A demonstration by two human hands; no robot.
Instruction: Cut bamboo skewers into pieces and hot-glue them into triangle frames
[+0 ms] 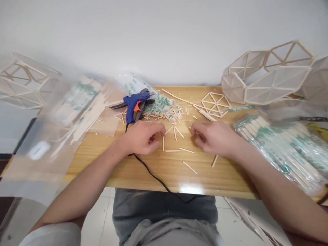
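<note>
My left hand [145, 136] rests low over the table with loosely curled fingers. Its index fingertip is by the upper end of a short wooden stick [163, 144], and a gap shows between index and thumb. Opposite it, my right hand [214, 138] is also loosely curled, thumb and index apart. The tip of a small wooden piece [190, 128] shows at its index finger; whether they touch is unclear. Between the hands lie several short sticks, three fanning from one point, such as the middle stick [175, 133]. Another stick [214, 161] lies partly under my right hand.
A blue glue gun [133, 104] stands behind my left hand, its black cord [151, 173] crossing the table edge. Wood scraps [174, 114], a flat hexagonal stick frame [216, 104] and a larger lattice structure [266, 73] are behind. Bagged sticks [284, 147] lie right, loose sticks [89, 118] left.
</note>
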